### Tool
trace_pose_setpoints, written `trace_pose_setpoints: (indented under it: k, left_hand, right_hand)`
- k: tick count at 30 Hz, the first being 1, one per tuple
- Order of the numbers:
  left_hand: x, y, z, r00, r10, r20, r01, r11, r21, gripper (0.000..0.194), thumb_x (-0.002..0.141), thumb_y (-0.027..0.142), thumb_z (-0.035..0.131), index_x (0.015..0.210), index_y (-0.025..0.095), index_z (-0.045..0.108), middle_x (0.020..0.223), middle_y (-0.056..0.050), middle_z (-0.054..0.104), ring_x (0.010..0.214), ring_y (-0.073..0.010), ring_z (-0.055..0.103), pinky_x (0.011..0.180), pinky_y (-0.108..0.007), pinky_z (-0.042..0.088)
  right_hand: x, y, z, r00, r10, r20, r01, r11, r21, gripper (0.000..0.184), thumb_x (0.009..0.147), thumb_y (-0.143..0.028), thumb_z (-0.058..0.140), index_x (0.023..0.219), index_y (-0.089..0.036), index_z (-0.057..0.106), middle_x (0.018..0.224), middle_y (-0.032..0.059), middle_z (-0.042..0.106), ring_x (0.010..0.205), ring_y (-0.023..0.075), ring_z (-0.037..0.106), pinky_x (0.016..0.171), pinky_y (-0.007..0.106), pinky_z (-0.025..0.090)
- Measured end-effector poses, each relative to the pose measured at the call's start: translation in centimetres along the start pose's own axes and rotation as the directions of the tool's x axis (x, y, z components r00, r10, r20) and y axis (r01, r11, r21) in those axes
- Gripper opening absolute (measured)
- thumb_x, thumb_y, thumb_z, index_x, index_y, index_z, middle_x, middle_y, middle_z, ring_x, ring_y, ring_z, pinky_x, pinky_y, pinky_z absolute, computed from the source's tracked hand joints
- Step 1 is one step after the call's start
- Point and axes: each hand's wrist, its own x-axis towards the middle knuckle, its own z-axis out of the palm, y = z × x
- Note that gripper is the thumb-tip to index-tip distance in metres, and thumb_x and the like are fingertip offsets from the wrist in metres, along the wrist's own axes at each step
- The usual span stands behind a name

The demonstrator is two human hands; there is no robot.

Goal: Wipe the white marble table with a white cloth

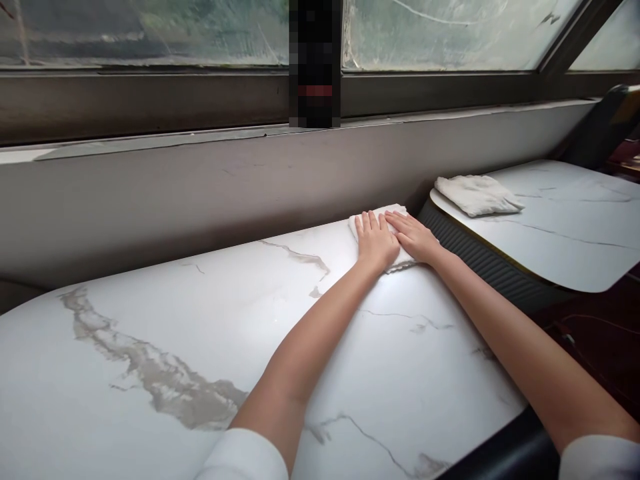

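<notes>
Cloth (404,262) at the far right corner of the near table (250,293), left hand (377,241) and right hand (417,238) flat on it, fingers slightly parted; second cloth (477,193) untouched; how much tabletop's done, hard to tell.

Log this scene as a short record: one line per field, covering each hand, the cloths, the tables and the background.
Left hand: left hand flat on the folded white cloth, fingers spread
Right hand: right hand on the same cloth, beside the left
Cloth position: at the far right part of the near table, close to the wall
Near table: white, with grey-brown marble-like veins
Second cloth: second cloth, white, lying on the neighbouring table
Background: windows above the wall
</notes>
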Motion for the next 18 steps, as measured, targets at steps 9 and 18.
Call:
trace_pose_setpoints:
  k: [9, 18]
  left_hand:
    - [-10.3, 4.9, -1.6, 0.978, 0.208, 0.026, -0.206, 0.976, -0.065, 0.057, 0.093, 0.030, 0.028, 0.141, -0.001, 0.027, 0.148, -0.019, 0.025, 0.138, -0.0327, 0.014, 0.112, -0.049, 0.003]
    - [-20.1, 3.1, -6.0, 0.926, 0.353, 0.138, -0.333, 0.931, -0.149, 0.057, 0.096, 0.031, 0.023, 0.142, -0.001, 0.022, 0.149, -0.020, 0.019, 0.138, -0.0323, 0.006, 0.113, -0.050, 0.007]
  right_hand:
    - [-13.8, -3.6, -2.2, 0.995, 0.044, -0.085, -0.049, 0.997, -0.056, 0.052, 0.093, -0.027, 0.021, 0.144, -0.021, 0.027, 0.146, 0.0045, 0.036, 0.135, 0.0195, 0.029, 0.111, 0.046, 0.024]
    - [-21.7, -12.8, -2.6, 0.989, 0.043, -0.144, -0.064, 0.988, -0.143, 0.062, 0.091, -0.018, 0.025, 0.148, -0.022, 0.002, 0.148, 0.0051, 0.033, 0.136, 0.0228, 0.025, 0.108, 0.050, 0.027]
